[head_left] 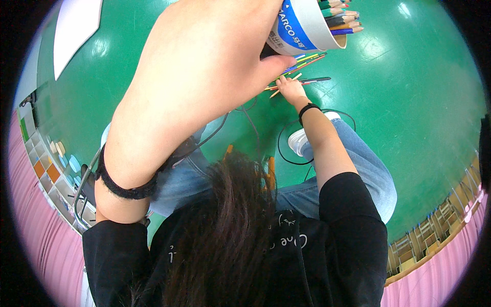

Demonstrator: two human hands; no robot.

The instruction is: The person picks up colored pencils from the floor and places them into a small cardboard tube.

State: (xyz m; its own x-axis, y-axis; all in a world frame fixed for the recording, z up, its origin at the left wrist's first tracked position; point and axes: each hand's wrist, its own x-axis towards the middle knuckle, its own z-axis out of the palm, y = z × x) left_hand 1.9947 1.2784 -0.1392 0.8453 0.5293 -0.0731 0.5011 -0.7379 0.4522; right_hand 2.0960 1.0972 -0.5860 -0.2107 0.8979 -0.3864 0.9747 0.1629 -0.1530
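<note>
My left hand [220, 56] is raised close up at the top, wrapped round a cylindrical pencil tub [307, 30] in blue and white. The tub is tilted, its mouth to the right. Several coloured pencils [343, 20] stick out of it, points outward, in green, black, orange and blue. Below it, more loose pencils [313, 62] lie in a loose bunch on the green floor [409, 107]. My right hand [291, 91] reaches down among these, fingers closed round a coloured pencil [274, 94]. My left hand hides part of the bunch.
Black cables [280, 146] loop over the floor near my white shoe [297, 141]. At the left stands a compartmented shelf [48, 169] with small items, beside a metal tube frame [77, 202]. A white panel [76, 30] is at upper left. Wooden racks [424, 238] line the lower right.
</note>
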